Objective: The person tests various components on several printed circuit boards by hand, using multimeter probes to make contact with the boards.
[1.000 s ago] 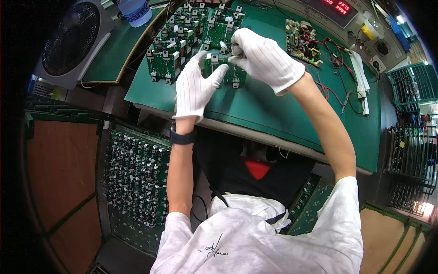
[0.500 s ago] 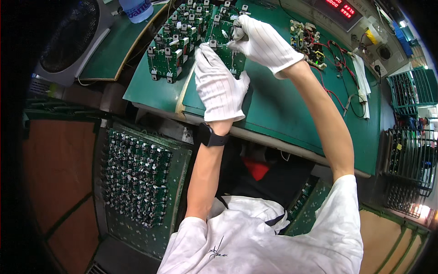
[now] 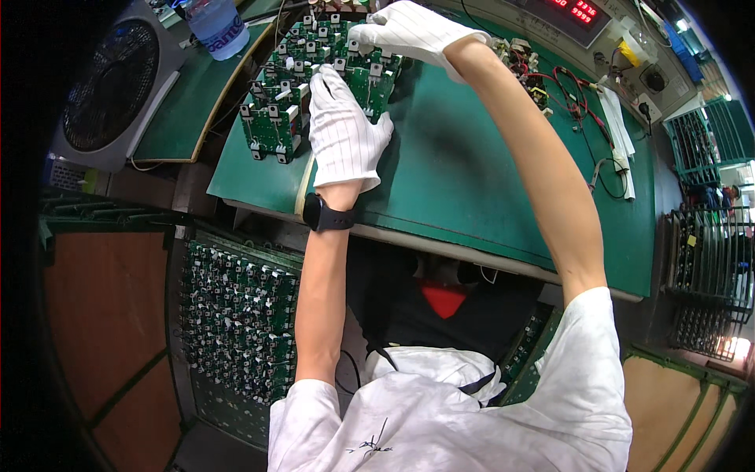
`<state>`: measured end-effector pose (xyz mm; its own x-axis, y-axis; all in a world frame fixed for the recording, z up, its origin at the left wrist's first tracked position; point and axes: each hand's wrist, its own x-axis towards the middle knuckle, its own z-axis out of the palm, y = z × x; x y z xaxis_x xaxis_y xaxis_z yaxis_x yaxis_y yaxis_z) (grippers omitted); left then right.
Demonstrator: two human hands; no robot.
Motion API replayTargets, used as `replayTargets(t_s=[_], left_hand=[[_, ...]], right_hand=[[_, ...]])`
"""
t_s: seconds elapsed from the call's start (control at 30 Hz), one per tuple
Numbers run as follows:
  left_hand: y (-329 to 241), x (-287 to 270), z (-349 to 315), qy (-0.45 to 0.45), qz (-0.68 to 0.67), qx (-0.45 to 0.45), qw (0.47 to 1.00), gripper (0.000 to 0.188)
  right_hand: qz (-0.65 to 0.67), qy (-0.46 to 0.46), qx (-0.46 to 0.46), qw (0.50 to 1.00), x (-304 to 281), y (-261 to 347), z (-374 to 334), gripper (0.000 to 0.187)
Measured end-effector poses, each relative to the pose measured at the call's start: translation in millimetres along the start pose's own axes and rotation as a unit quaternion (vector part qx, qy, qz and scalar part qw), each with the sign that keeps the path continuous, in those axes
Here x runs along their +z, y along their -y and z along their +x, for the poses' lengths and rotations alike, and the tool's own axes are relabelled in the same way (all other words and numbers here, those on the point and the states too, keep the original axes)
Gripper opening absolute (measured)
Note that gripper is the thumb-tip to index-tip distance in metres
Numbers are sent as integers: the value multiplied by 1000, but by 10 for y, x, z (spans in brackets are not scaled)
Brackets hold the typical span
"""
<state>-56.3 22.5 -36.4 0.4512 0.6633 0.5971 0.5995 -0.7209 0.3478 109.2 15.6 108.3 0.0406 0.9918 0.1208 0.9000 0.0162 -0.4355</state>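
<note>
A green circuit board (image 3: 373, 85) with black and white components stands tilted near the back of the green bench, beside a cluster of similar boards (image 3: 273, 120). My left hand (image 3: 343, 141), in a white striped glove, holds its near end: the fingers lie along the left side and the thumb is at the right. My right hand (image 3: 413, 31), gloved alike, is closed at the board's upper edge; its fingertips are partly hidden. A black watch (image 3: 330, 215) is on my left wrist.
A grey fan (image 3: 114, 82) and a water bottle (image 3: 218, 30) stand left. A tray of several boards (image 3: 236, 322) sits low left. At right are a wired circuit assembly (image 3: 519, 59), red leads (image 3: 578, 98) and a meter with red digits (image 3: 572, 17). Racks (image 3: 712, 259) stand far right.
Both hands and the board have moved left, closer to the cluster. My right hand has also risen toward the back. The view has shifted slightly, and the meter's digits differ.
</note>
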Motion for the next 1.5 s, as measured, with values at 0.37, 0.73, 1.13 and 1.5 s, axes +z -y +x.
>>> replayTargets(t_s=[0.37,0.73,1.13,1.5], left_hand=[[-85,-111,-200,-12,45,-16,999,102],[-95,-14,-138,-23,63,-15,998,101],[-65,13,-111,-29,33,-11,999,97],[-19,33,-126,-29,28,-5,999,104]], right_hand=[[27,-71,19,997,50,-202,18,46],[54,-90,33,994,23,-210,-45,47],[96,-68,-1,993,-6,-39,-241,42],[143,-162,68,974,-193,-167,-585,41]])
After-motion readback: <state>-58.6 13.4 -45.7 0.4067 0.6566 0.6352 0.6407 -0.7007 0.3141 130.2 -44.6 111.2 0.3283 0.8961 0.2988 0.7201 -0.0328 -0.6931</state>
